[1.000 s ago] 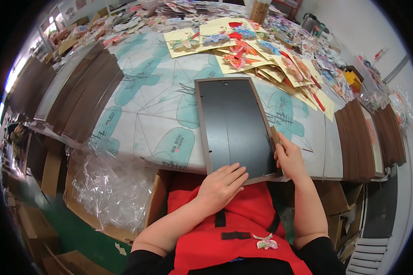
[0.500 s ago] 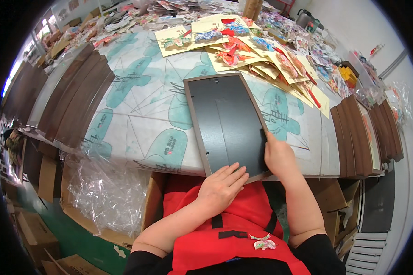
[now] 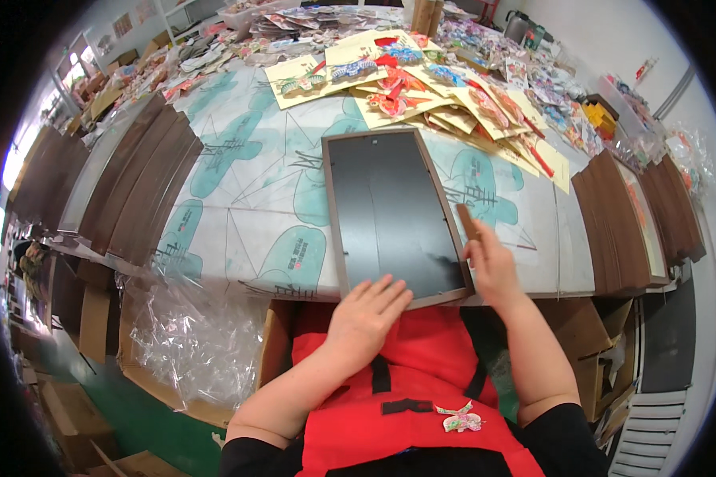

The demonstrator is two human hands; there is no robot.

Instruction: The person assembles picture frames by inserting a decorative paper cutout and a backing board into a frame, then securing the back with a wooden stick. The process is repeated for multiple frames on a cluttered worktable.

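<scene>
In front of me a picture frame [image 3: 391, 211] lies back side up on the table, with a dark backing board and a brown rim. My left hand [image 3: 368, 312] rests flat on its near left corner, fingers stretched out over the backing. Just beyond the frame's right side, my right hand [image 3: 493, 266] grips a flat brown strip [image 3: 468, 221], which points away from me. The strip's lower end is hidden by the fingers, and its exact kind does not show.
Cream cards with colourful ornaments [image 3: 390, 103] pile up behind the frame. Brown frames stand in rows at the left [image 3: 139, 175] and right [image 3: 616, 222]. A cardboard box [image 3: 272, 338] holding clear plastic bags [image 3: 195, 342] sits below the table's front edge. A patterned sheet [image 3: 250, 207] covers the table.
My right hand has come off the frame's right edge, and the brown strip now shows in it. The left hand has slid slightly left along the near end.
</scene>
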